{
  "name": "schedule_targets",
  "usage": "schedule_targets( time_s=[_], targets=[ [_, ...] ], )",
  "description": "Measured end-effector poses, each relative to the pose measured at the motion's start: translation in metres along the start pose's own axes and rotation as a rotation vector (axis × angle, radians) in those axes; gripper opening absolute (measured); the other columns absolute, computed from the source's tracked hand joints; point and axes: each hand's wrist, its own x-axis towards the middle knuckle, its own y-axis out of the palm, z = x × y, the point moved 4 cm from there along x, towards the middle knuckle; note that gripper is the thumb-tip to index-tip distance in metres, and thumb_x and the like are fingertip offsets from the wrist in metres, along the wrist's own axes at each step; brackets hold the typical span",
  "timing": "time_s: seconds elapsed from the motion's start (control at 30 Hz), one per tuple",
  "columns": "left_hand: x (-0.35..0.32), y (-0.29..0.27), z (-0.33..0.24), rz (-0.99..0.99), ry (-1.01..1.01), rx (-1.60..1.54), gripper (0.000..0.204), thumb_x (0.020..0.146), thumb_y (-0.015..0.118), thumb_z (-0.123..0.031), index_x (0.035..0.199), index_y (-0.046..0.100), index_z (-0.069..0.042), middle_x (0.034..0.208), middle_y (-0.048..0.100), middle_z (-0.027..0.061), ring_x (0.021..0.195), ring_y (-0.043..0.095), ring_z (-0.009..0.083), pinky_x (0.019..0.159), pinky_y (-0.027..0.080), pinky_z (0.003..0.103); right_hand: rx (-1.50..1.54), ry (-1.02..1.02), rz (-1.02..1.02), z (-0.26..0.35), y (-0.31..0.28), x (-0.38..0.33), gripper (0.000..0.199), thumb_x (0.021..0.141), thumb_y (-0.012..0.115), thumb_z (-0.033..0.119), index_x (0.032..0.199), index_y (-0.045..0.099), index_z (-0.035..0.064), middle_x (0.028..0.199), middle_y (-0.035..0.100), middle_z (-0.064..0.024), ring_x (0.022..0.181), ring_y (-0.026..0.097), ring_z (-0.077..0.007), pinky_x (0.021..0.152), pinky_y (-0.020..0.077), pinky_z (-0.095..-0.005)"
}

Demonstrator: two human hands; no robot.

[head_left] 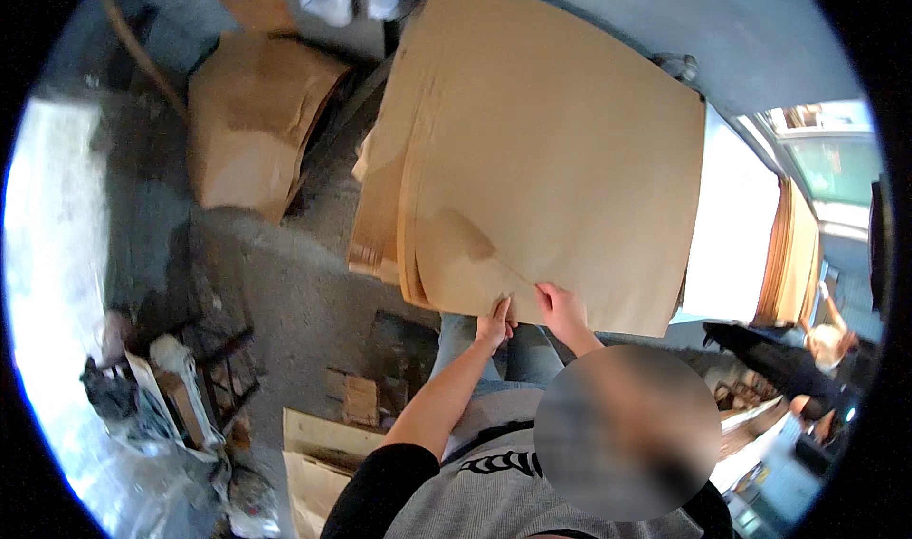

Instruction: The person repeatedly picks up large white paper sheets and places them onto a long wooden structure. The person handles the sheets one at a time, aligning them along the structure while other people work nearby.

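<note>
Cardboard sheet (560, 140) seems light, bendable, best taken at near edge, where left hand (496, 327) clamps fingers; right hand's (563, 312) grip I cannot tell.

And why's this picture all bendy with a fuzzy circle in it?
Head view: the fisheye lens bends straight edges, like those of the brown cardboard; head view: a round blur sits just below the right hand; head view: the white sheet looks washed out.
</note>
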Motion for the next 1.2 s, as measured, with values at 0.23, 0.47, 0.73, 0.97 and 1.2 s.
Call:
schedule_targets(
  time_s=[0.23, 0.47, 0.73, 0.97, 1.2],
  targets=[
    [0.013, 0.016, 0.002, -0.096, -0.081, 0.068, 0.037, 0.084, 0.048, -0.041, 0.091, 0.050, -0.005, 0.056, 0.054, 0.0117, 0.035, 0.044, 0.0118, 0.032, 0.035, 0.024, 0.314, 0.334, -0.010, -0.113, -0.004, -0.076, 0.030, 0.075, 0.061, 0.028, 0.068, 0.053, 0.0001, 0.057, 0.050, -0.0147, 0.053, 0.050, -0.0256, 0.051, 0.0396, -0.0350],
    [0.007, -0.002, -0.016, -0.091, -0.153, 0.107, 0.035, 0.084, 0.048, -0.045, 0.093, 0.049, -0.012, 0.058, 0.049, 0.0052, 0.043, 0.042, 0.0108, 0.040, 0.036, 0.023, 1.037, 1.118, -0.342, -0.252, 0.031, -0.139, 0.035, 0.075, 0.061, 0.040, 0.065, 0.055, 0.0063, 0.055, 0.050, -0.0006, 0.042, 0.042, -0.0090, 0.036, 0.0299, -0.0245],
    [0.004, -0.019, -0.035, -0.196, -0.277, 0.189, 0.033, 0.082, 0.051, -0.044, 0.088, 0.049, -0.012, 0.060, 0.048, 0.0023, 0.047, 0.042, 0.0101, 0.043, 0.035, 0.021, 1.349, 1.088, -0.469, -0.301, 0.024, -0.129, 0.028, 0.079, 0.057, 0.030, 0.065, 0.058, 0.0061, 0.053, 0.052, -0.0003, 0.042, 0.041, -0.0087, 0.039, 0.0314, -0.0257],
    [0.002, -0.026, -0.049, -0.282, -0.356, 0.215, 0.034, 0.080, 0.052, -0.045, 0.080, 0.051, -0.011, 0.057, 0.048, 0.0009, 0.046, 0.041, 0.0097, 0.043, 0.033, 0.022, 1.031, 1.080, -0.602, -0.412, -0.040, -0.164, 0.030, 0.077, 0.059, 0.032, 0.064, 0.060, 0.0052, 0.054, 0.055, -0.0045, 0.050, 0.051, -0.0120, 0.050, 0.0400, -0.0292],
    [-0.009, -0.006, -0.054, -0.388, -0.377, 0.224, 0.035, 0.080, 0.053, -0.046, 0.077, 0.051, -0.011, 0.056, 0.049, 0.0008, 0.045, 0.042, 0.0106, 0.044, 0.034, 0.022, 0.396, 0.961, -0.722, -0.515, -0.111, -0.127, 0.019, 0.073, 0.061, 0.029, 0.073, 0.064, 0.0102, 0.077, 0.060, -0.0075, 0.071, 0.058, -0.0238, 0.063, 0.0452, -0.0341]
  ],
)
